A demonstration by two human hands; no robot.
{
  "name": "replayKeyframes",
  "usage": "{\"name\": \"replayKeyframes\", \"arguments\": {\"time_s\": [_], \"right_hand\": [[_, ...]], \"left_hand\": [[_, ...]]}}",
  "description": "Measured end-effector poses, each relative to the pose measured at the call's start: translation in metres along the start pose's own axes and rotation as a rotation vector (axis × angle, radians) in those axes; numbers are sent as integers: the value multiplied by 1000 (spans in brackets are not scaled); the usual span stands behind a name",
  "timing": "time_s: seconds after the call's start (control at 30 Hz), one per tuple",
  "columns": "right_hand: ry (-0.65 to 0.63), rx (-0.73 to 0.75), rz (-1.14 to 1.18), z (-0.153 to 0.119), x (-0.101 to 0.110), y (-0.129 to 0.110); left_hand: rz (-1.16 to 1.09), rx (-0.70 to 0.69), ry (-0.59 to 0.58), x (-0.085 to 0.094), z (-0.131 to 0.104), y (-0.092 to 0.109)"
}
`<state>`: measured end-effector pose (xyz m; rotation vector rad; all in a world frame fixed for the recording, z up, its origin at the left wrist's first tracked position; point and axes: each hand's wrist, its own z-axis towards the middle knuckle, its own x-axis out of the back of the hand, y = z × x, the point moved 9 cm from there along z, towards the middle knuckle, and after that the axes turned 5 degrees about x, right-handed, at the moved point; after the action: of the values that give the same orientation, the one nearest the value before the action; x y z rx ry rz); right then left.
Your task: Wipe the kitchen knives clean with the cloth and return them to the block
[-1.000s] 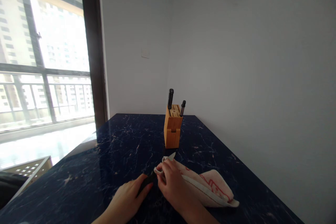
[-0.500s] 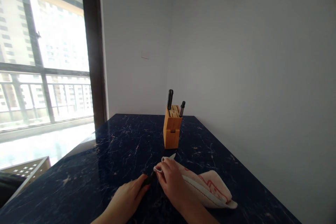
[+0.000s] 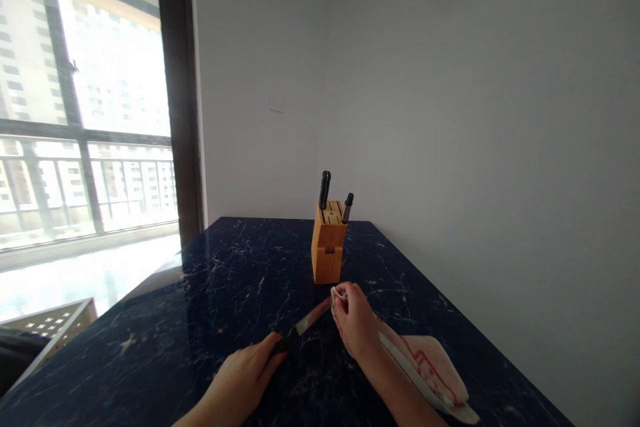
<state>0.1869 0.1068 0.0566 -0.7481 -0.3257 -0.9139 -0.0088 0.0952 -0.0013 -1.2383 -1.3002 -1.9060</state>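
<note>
My left hand [image 3: 250,368] is closed round the black handle of a knife [image 3: 313,316], whose blade points away to the upper right. Pinched in my right hand [image 3: 355,321] is one end of a white cloth with red markings [image 3: 434,368], held at the blade's tip. The tip itself is hidden by the cloth and fingers. Behind and below my right forearm the rest of the cloth trails over the table. Just beyond the hands stands a wooden knife block [image 3: 329,250], with two dark handles sticking out of its top.
The dark blue marbled table [image 3: 240,273] stretches to the wall [image 3: 450,113], which also runs along its right side. A chair-like piece with a perforated pale panel [image 3: 50,330] is at the lower left, near a large window [image 3: 115,80].
My right hand has slid the cloth along the blade, away and to the right, from near the handle to the tip. More blade shows now. My left hand has stayed put.
</note>
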Motion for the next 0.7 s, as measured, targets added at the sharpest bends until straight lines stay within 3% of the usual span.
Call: {"name": "replayKeyframes", "arguments": {"time_s": [0.13, 0.3, 0.5, 0.7], "right_hand": [[12, -30, 27, -1, 0, 6], [-64, -36, 49, -4, -12, 3], [-175, 96, 53, -11, -26, -29], [-260, 130, 131, -24, -31, -59]], "left_hand": [[7, 13, 2, 0, -1, 0], [-18, 27, -15, 0, 0, 1], [-16, 29, -23, -1, 3, -1], [-14, 21, -16, -2, 2, 1]]}}
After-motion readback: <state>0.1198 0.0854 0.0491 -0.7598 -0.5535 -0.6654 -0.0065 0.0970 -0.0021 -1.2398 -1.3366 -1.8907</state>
